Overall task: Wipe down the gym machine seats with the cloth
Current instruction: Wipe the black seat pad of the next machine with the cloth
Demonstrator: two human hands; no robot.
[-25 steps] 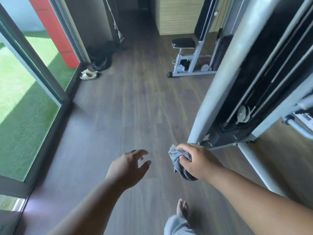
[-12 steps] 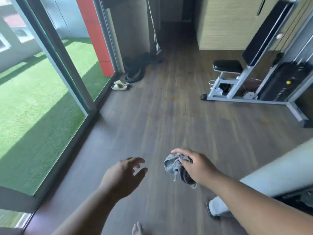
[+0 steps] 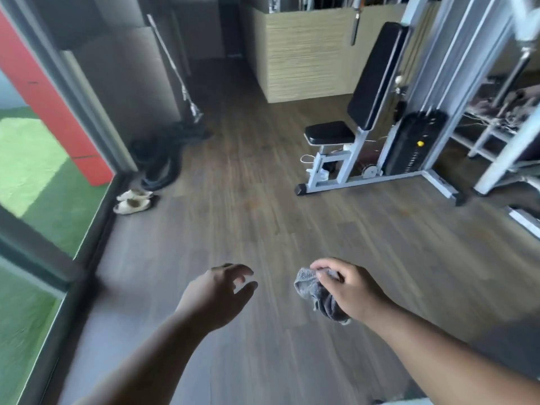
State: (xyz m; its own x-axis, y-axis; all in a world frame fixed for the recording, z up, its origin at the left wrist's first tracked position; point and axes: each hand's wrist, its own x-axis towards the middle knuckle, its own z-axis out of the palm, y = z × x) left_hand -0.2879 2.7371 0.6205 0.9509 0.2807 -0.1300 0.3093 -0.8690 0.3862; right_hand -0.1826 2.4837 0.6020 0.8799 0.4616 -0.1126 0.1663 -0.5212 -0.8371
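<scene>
right hand (image 3: 349, 290) grips bunched grey terry cloth (image 3: 317, 293), long axis running down-right | left hand (image 3: 216, 299) empty, fingers loosely spread | black padded machine seat (image 3: 329, 132) well ahead, untouched

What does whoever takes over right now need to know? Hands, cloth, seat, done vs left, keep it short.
Right hand: grips the bunched grey cloth, held in the air above the wood floor.
Left hand: holds nothing, fingers loosely spread, beside the right hand.
Black seat pad and its tilted backrest are on the white-framed machine ahead and to the right, across bare floor, out of reach from here.
Done: cloth is in hand. Nothing in this view shows a seat being wiped.
Left: probably walk to that seat, wipe the pad, then the backrest, then any other seats.
</scene>
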